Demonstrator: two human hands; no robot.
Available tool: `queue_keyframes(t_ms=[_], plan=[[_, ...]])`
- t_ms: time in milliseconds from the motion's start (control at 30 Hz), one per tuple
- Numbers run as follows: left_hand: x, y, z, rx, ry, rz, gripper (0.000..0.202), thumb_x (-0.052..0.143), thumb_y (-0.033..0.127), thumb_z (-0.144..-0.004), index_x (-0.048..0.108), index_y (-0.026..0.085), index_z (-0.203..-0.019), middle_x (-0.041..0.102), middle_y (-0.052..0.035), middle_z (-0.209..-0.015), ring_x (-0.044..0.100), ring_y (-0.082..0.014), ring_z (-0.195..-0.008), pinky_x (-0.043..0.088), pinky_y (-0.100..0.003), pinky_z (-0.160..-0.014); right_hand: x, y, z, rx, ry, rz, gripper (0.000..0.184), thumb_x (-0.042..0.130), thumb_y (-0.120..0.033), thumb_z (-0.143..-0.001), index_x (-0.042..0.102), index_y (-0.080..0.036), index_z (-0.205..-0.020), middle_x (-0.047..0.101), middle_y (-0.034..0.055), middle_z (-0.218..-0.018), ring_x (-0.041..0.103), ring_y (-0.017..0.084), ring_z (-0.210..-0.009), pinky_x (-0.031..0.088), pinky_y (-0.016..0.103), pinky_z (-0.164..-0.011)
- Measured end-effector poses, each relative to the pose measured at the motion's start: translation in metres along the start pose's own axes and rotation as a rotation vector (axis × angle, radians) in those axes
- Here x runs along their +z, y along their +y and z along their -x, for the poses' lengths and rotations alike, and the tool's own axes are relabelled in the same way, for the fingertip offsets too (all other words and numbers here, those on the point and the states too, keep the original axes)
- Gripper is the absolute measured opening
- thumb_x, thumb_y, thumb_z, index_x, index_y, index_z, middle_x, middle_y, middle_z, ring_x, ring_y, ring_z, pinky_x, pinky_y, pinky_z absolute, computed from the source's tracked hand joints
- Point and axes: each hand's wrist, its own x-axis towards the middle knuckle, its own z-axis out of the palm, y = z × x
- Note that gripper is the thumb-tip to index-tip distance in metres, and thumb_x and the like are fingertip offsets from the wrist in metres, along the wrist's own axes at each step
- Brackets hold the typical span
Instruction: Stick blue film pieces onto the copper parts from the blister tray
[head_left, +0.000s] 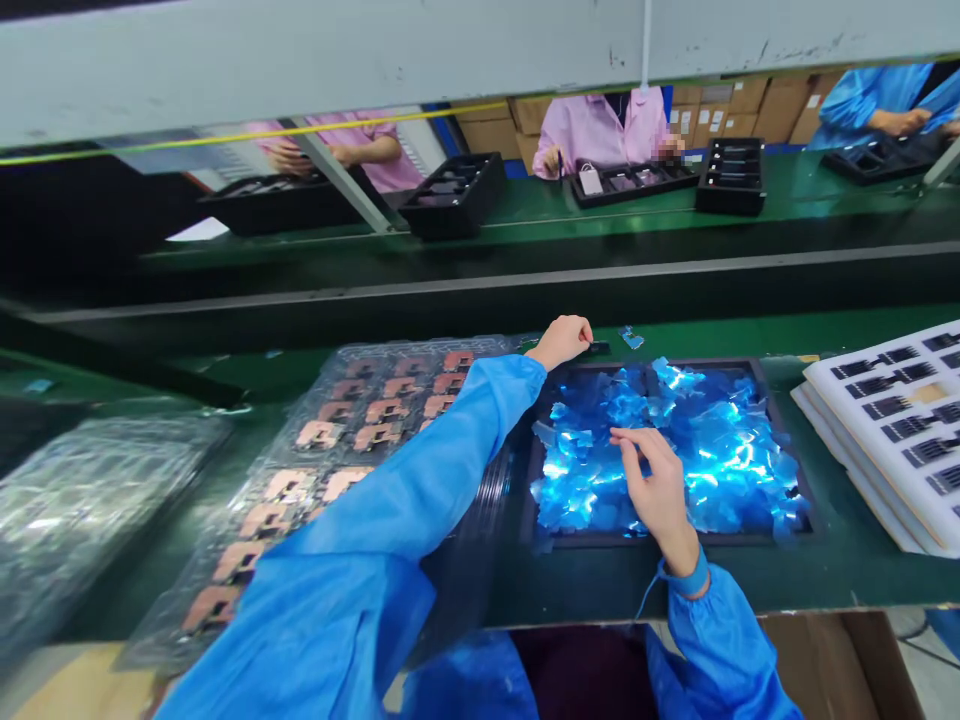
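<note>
My left hand (562,342) reaches to the far edge of a black tray (716,364), its fingertips pinched on a small dark piece (598,346). The tray is heaped with shiny blue film pieces (675,470). My right hand (652,480) hangs low over that heap, fingers bent downward and touching the pieces; whether it grips one is hidden. A loose blue film piece (631,338) lies on the green bench just beyond the tray. My blue sleeve covers part of a clear plastic tray (352,350) holding rows of copper-coloured parts (375,405).
White sheets with rows of black parts (885,420) are stacked at the right. A blurred stack of clear trays (97,510) lies at the left. Across a green conveyor (480,290), co-workers in pink and blue sleeves handle black trays (454,195), with cardboard boxes behind.
</note>
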Motion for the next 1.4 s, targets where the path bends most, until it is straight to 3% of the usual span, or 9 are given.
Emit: queue_keyframes(t_ms=[167,267,400,500,600,767,1100,1267,1400], plan=[[-0.027,0.021,0.032,-0.057,0.061,0.154,0.009,0.08,0.01,-0.074,0.076,0.014,-0.081,0.075,-0.0064,-0.074,0.073,-0.0227,-0.077,0.061,-0.038,-0.085,-0.001,0.0,-0.001,0.014,0.01,-0.024,0.025,0.054,-0.027,-0.11,0.079,-0.025,-0.11,0.083,0.0078,-0.104,0.077,0.023,-0.099,0.062,0.034,-0.077],[-0.036,0.038,0.089,-0.05,-0.042,0.45,0.018,0.082,0.024,-0.08,0.08,0.012,-0.094,0.081,-0.0117,-0.09,0.077,-0.0237,-0.083,0.065,-0.039,-0.083,-0.003,-0.005,-0.001,0.083,0.052,-0.097,0.024,0.058,-0.031,-0.108,0.074,-0.023,-0.124,0.081,0.0096,-0.111,0.077,0.022,-0.099,0.063,0.032,-0.074],[-0.029,0.062,0.182,-0.08,-0.135,0.745,0.023,0.084,0.031,-0.08,0.083,0.014,-0.096,0.083,-0.0103,-0.096,0.079,-0.0244,-0.085,0.066,-0.039,-0.084,-0.005,-0.015,0.0,0.176,0.032,-0.301,0.047,0.069,-0.038,-0.101,0.059,-0.025,-0.145,0.076,0.0099,-0.12,0.076,0.019,-0.095,0.063,0.028,-0.067],[-0.015,0.076,0.231,-0.122,-0.125,0.722,0.021,0.082,0.03,-0.082,0.083,0.016,-0.097,0.083,-0.0074,-0.094,0.079,-0.0237,-0.083,0.067,-0.037,-0.083,-0.005,-0.019,0.001,0.26,-0.019,-0.414,0.043,0.079,-0.04,-0.093,0.067,-0.025,-0.131,0.076,0.0048,-0.108,0.074,0.017,-0.084,0.062,0.026,-0.062],[-0.001,0.081,0.258,-0.106,-0.034,0.621,0.022,0.08,0.032,-0.085,0.083,0.017,-0.101,0.084,-0.0074,-0.1,0.079,-0.0248,-0.088,0.066,-0.036,-0.085,-0.003,-0.021,0.004,0.339,-0.041,-0.445,0.026,0.084,-0.041,-0.089,0.074,-0.024,-0.105,0.075,0.0006,-0.091,0.071,0.015,-0.073,0.061,0.025,-0.059],[0.015,0.076,0.276,-0.041,0.185,0.426,0.018,0.076,0.033,-0.091,0.083,0.019,-0.101,0.083,-0.006,-0.096,0.077,-0.0232,-0.085,0.064,-0.035,-0.085,0.001,-0.022,0.009,0.357,-0.059,-0.454,0.023,0.077,-0.045,-0.094,0.076,-0.023,-0.098,0.078,0.0005,-0.085,0.074,0.017,-0.069,0.064,0.029,-0.062],[0.022,0.079,0.283,-0.083,0.232,0.583,0.025,0.077,0.042,-0.093,0.079,0.018,-0.089,0.077,-0.0033,-0.079,0.071,-0.019,-0.072,0.057,-0.027,-0.067,0.003,-0.021,0.011,0.101,-0.132,-0.219,0.03,0.06,-0.04,-0.108,0.073,-0.023,-0.087,0.075,-0.0004,-0.075,0.073,0.016,-0.063,0.061,0.029,-0.064],[0.028,0.077,0.287,-0.073,0.35,0.541,0.026,0.073,0.041,-0.096,0.081,0.017,-0.09,0.081,-0.0058,-0.09,0.073,-0.0208,-0.08,0.058,-0.029,-0.072,0.004,-0.025,0.011,-0.024,-0.125,-0.195,0.018,0.065,-0.033,-0.107,0.079,-0.025,-0.116,0.079,0.0052,-0.105,0.076,0.018,-0.087,0.063,0.03,-0.07],[0.033,0.076,0.289,-0.129,0.345,0.625,0.032,0.072,0.046,-0.097,0.083,0.017,-0.108,0.083,-0.0093,-0.109,0.077,-0.0253,-0.094,0.064,-0.032,-0.078,0.004,-0.024,0.01,-0.19,0.0,-0.028,0.014,0.072,-0.028,-0.104,0.083,-0.027,-0.111,0.078,0.0071,-0.104,0.074,0.023,-0.098,0.065,0.037,-0.078]])
